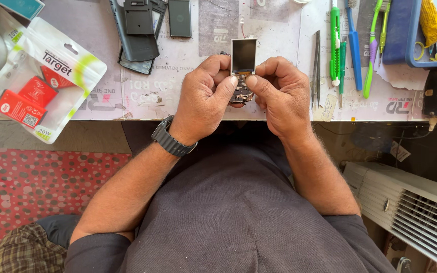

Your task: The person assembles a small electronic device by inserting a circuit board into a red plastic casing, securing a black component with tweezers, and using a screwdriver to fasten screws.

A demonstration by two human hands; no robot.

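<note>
small screen (244, 54) on circuit board (241, 94) | left hand (206, 98) and right hand (281, 93) both pinch it, thumbs together below screen | tweezers (317, 68) right of screen on bench (178, 96)

One head-worn camera, our only view, looking steeply down over our chest and forearms, close on both hands (244, 93) at the near edge of the bench (188, 103), far side cropped, floor perhaps lower left.
</note>
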